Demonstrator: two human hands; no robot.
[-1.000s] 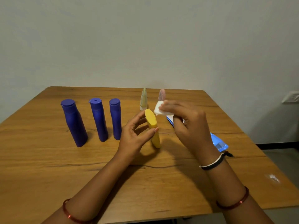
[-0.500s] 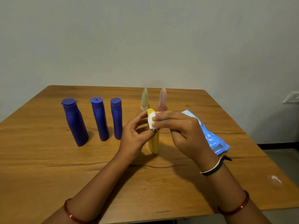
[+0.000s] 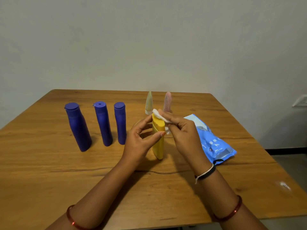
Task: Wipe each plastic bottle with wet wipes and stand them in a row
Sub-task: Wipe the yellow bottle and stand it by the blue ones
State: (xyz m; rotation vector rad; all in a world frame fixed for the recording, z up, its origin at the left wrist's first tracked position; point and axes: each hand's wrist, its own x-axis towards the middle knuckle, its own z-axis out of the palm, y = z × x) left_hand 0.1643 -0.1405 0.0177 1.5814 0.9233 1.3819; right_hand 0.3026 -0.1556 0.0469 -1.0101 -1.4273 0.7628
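While the yellow bottle (image 3: 158, 140) stands upright near the middle of the wooden table (image 3: 49, 171), the left hand (image 3: 139, 140) pinches its upper body between thumb and fingers. The right hand (image 3: 184, 131) grips a white wet wipe (image 3: 160, 117) pressed against the bottle's cap. Three blue bottles (image 3: 103, 123) stand in a row to the left; a blue wipes packet (image 3: 214, 143) lies right.
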